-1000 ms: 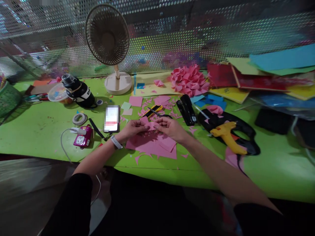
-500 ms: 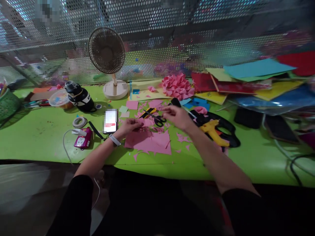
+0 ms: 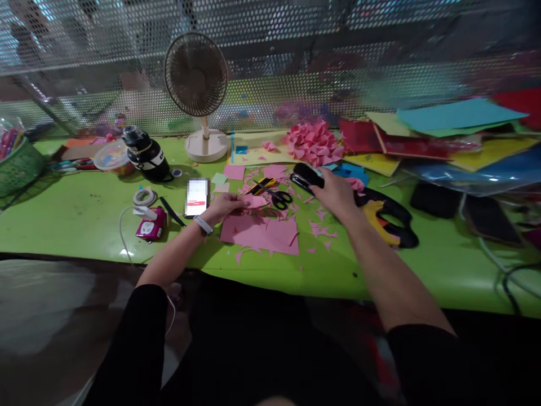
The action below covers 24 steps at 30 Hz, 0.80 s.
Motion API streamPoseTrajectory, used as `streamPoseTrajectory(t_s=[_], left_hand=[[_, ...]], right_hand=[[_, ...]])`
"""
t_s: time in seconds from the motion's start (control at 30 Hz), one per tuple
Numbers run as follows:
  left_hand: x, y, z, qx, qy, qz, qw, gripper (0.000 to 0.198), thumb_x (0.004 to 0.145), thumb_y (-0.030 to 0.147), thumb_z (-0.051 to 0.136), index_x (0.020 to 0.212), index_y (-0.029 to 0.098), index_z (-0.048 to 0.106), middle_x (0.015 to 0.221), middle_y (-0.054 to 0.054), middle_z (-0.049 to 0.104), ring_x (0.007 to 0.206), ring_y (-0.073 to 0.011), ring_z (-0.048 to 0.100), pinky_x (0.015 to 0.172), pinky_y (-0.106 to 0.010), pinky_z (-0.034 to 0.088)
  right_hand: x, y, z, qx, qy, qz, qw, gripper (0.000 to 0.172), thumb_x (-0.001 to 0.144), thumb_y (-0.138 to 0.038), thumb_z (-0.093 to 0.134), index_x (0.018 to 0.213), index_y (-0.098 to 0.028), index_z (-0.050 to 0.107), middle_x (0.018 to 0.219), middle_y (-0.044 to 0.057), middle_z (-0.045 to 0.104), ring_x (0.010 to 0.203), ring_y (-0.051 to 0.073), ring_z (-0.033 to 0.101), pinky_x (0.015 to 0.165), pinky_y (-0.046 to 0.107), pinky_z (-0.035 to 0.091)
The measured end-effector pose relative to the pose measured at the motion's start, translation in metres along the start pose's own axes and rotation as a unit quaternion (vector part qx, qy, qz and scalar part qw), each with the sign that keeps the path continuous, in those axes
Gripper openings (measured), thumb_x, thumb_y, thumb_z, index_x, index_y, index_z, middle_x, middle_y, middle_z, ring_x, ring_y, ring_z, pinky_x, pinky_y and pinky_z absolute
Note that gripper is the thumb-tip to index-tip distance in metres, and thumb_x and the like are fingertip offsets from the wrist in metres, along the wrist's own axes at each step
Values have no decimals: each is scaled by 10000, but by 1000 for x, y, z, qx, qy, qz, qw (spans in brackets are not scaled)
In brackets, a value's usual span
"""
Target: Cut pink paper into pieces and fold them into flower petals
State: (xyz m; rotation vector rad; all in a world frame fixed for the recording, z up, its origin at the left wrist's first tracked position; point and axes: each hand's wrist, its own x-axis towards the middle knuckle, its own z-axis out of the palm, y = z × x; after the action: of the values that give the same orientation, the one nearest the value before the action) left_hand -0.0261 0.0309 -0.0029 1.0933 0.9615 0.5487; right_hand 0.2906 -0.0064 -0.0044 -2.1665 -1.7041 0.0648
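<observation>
My left hand [image 3: 227, 206] is closed, pinching a small piece of pink paper [image 3: 255, 201] above the other scraps. On the right, my right hand [image 3: 336, 194] has its fingers wrapped round a black stapler [image 3: 307, 176], which points to the left. Between the hands lie black-handled scissors [image 3: 279, 199] and a yellow and black utility knife [image 3: 261, 186], crossing each other. A larger pink sheet [image 3: 260, 234] lies flat in front of them, with cut pink scraps [image 3: 322, 228] around it.
A desk fan [image 3: 205, 144], a black bottle [image 3: 146, 156] and a phone [image 3: 196, 197] stand or lie to the left. Folded pink paper pieces [image 3: 315, 142] are heaped at the back. A yellow and black glue gun [image 3: 380, 221] and stacked coloured sheets [image 3: 460, 118] are on the right.
My right hand has moved right and down onto the stapler and closed round it. My left hand still pinches the pink paper. The view has shifted slightly.
</observation>
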Motion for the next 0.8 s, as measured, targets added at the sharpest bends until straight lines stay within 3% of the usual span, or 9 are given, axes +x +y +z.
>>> streamPoseTrajectory(t_s=[0.07, 0.17, 0.27, 0.43, 0.63, 0.8], left_hand=[[1, 1, -1, -5, 12, 1, 1000, 139, 764, 149, 797, 756, 70, 684, 682, -60, 716, 595, -83, 665, 691, -217, 567], [1, 3, -2, -14, 18, 6, 1000, 120, 781, 129, 775, 724, 73, 686, 670, -58, 715, 587, -81, 660, 710, -221, 562], [1, 3, -2, -2, 28, -1, 1000, 138, 761, 129, 789, 689, 89, 678, 662, -57, 714, 591, -94, 663, 703, -238, 561], [3, -8, 6, 58, 60, 0, 996, 161, 750, 149, 795, 671, 109, 661, 666, -53, 710, 593, -101, 657, 673, -251, 556], [1, -19, 21, 111, 64, 34, 991, 112, 798, 162, 752, 729, 101, 687, 703, -73, 717, 595, -107, 655, 641, -256, 546], [-4, -17, 24, 83, 35, -14, 996, 153, 801, 139, 746, 685, 99, 654, 663, -65, 698, 560, -99, 643, 625, -260, 540]], right_hand=[[-12, 4, -13, 84, -31, -60, 994, 539, 819, -288, 639, 1347, -195, 579, 1215, 142, 696, 1076, 348, 658, 868, 461, 523], [-34, 1, -26, 219, -144, -106, 959, 478, 820, -365, 655, 1286, -260, 641, 1145, 82, 722, 864, 292, 704, 742, 447, 566], [-51, -14, -24, 258, -186, -150, 936, 432, 809, -391, 675, 1230, -296, 688, 1147, 67, 724, 889, 300, 700, 793, 492, 566], [-57, -32, -5, 259, -199, -210, 922, 378, 786, -290, 677, 1158, -331, 728, 1147, 47, 732, 1076, 338, 660, 966, 556, 499], [-60, -28, 1, 274, -210, -190, 919, 418, 770, -278, 683, 1186, -310, 716, 1175, 48, 728, 1066, 328, 662, 963, 539, 498], [-59, -27, 3, 276, -202, -200, 918, 418, 762, -293, 684, 1178, -303, 719, 1140, 55, 734, 1037, 313, 669, 953, 516, 507]])
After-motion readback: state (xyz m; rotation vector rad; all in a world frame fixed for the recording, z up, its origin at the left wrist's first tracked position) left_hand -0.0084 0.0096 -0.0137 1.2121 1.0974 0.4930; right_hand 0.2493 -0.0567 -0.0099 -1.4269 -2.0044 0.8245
